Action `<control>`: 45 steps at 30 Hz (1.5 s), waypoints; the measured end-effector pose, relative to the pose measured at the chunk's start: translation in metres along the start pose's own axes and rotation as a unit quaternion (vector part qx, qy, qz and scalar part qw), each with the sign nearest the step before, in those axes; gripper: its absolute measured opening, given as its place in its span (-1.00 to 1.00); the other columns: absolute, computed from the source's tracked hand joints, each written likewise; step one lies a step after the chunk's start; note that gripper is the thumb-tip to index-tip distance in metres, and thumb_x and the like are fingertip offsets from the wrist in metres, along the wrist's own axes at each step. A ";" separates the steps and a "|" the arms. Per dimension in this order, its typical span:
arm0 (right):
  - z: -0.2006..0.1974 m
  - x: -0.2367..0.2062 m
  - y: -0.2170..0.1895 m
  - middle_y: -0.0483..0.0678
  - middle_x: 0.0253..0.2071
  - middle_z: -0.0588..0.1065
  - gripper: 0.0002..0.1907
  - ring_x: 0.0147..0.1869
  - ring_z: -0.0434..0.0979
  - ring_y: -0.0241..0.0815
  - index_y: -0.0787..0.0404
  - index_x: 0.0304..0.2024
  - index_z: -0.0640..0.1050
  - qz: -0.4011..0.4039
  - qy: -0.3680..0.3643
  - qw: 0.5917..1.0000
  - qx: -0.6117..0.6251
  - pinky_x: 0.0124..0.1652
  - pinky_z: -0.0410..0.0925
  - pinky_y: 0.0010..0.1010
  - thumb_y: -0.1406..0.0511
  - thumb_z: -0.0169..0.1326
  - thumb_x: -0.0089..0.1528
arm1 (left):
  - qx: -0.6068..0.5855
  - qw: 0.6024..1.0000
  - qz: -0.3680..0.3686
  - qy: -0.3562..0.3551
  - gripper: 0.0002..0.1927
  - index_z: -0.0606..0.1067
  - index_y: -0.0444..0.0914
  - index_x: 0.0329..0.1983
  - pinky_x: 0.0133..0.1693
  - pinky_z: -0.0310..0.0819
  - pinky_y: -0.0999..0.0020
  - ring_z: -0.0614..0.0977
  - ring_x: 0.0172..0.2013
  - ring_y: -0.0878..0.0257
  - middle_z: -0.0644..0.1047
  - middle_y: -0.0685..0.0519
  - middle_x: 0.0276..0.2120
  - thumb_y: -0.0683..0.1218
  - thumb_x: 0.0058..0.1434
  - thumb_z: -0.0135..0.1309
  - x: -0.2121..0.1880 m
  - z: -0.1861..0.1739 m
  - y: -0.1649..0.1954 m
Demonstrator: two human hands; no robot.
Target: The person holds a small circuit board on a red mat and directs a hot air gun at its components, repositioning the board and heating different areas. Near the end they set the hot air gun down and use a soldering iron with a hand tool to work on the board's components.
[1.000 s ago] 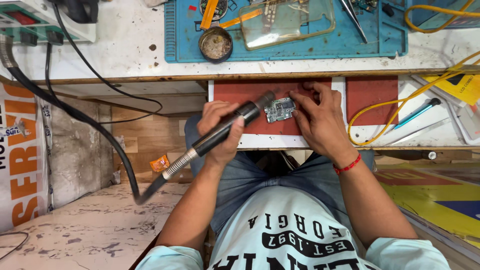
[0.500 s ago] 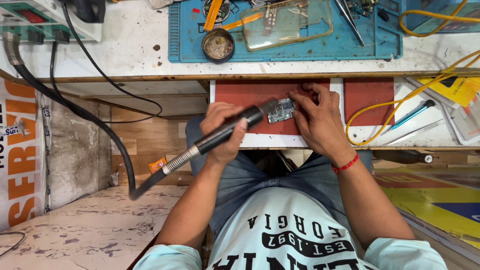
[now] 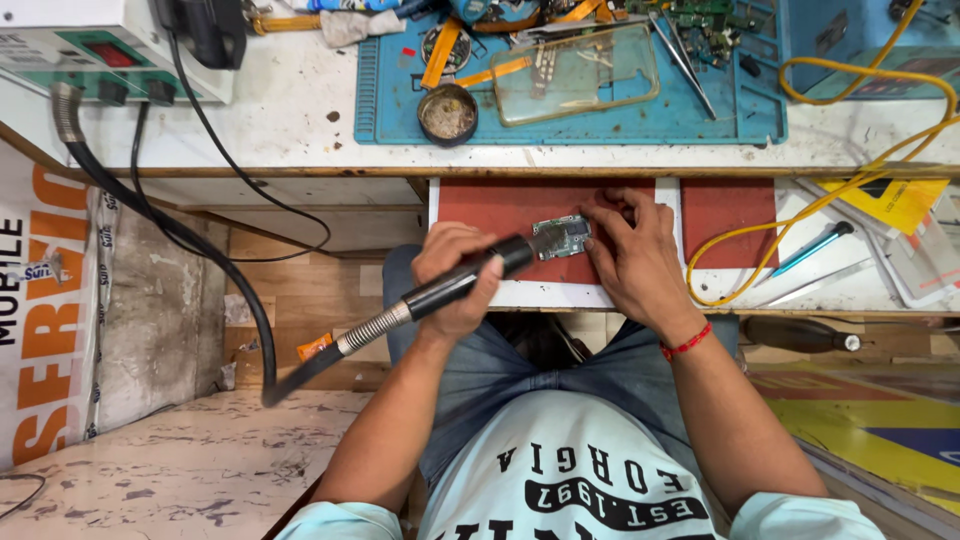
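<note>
My left hand [image 3: 455, 280] grips a black hot-air wand [image 3: 470, 280] whose nozzle points at a small circuit board [image 3: 562, 236]. The board lies on a red mat [image 3: 500, 210] on a pulled-out white shelf. My right hand [image 3: 635, 255] rests on the mat, and its fingertips pin the board's right edge. A ribbed black hose [image 3: 200, 250] runs from the wand's back end down to the left, then up to a grey-white station [image 3: 100, 50] on the workbench.
A blue work mat [image 3: 570, 115] on the bench carries a round tin [image 3: 447, 113], a clear phone case [image 3: 575, 72], tweezers [image 3: 682, 62] and loose parts. A yellow cable [image 3: 850, 190] loops at the right. A blue pen [image 3: 810, 250] lies on the shelf.
The wand's nozzle has stayed over the board with only a slight shift. My right hand still pins the board. The view has tilted a little.
</note>
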State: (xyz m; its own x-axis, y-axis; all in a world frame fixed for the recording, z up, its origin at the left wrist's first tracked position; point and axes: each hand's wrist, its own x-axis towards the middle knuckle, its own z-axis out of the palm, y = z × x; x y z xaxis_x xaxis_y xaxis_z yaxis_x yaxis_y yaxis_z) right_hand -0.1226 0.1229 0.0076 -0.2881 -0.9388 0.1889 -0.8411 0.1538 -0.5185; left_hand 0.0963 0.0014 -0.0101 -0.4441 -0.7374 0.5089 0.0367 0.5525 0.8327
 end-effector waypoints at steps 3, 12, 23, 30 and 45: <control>-0.003 -0.001 0.000 0.11 0.23 0.37 -0.56 0.18 0.31 0.22 0.11 0.17 0.55 0.001 0.002 1.000 0.000 0.17 0.28 -0.06 0.36 0.18 0.22 | -0.006 0.999 -0.021 0.028 -0.75 0.58 -0.34 -0.19 0.02 0.53 0.20 0.62 -0.13 0.02 0.61 -0.09 -0.27 -0.06 0.18 0.23 0.001 0.002 0.001; -0.005 0.003 0.000 0.11 0.22 0.37 -0.56 0.17 0.31 0.22 0.11 0.16 0.55 0.009 -0.001 1.000 0.002 0.15 0.29 -0.06 0.35 0.18 0.21 | -0.043 0.998 0.015 0.047 -0.78 0.55 -0.34 -0.29 0.00 0.51 0.18 0.60 -0.18 0.03 0.59 -0.06 -0.34 -0.06 0.15 0.16 -0.002 -0.001 -0.007; -0.002 0.009 0.001 0.14 0.20 0.36 -0.58 0.16 0.32 0.21 0.11 0.16 0.55 0.015 0.000 1.000 0.011 0.15 0.29 -0.06 0.34 0.19 0.23 | -0.025 0.994 -0.019 0.105 -0.74 0.54 -0.37 -0.27 -0.03 0.52 0.18 0.59 -0.17 0.03 0.58 -0.07 -0.34 -0.03 0.20 0.15 0.003 0.004 -0.009; 0.000 0.008 0.000 0.14 0.21 0.36 -0.58 0.18 0.31 0.21 0.11 0.16 0.55 0.011 -0.002 1.000 0.004 0.16 0.29 -0.06 0.34 0.19 0.23 | 0.008 0.998 -0.007 0.065 -0.76 0.55 -0.35 -0.23 -0.01 0.51 0.18 0.59 -0.16 0.03 0.59 -0.08 -0.30 -0.06 0.20 0.16 0.005 0.003 -0.007; 0.007 0.007 0.002 0.14 0.22 0.36 -0.56 0.23 0.31 0.23 0.12 0.18 0.55 0.010 -0.001 1.000 0.007 0.19 0.29 -0.06 0.35 0.20 0.22 | 0.025 0.999 0.012 0.030 -0.75 0.56 -0.34 -0.26 -0.02 0.54 0.19 0.62 -0.17 0.02 0.59 -0.07 -0.32 -0.04 0.15 0.17 0.002 -0.001 -0.010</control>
State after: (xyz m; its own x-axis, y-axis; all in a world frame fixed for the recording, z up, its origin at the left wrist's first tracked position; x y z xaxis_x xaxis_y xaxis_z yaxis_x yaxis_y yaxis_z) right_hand -0.1234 0.1145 0.0022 -0.3046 -0.9360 0.1763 -0.8283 0.1689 -0.5343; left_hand 0.0959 -0.0057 -0.0171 -0.3899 -0.7443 0.5421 0.0019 0.5881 0.8088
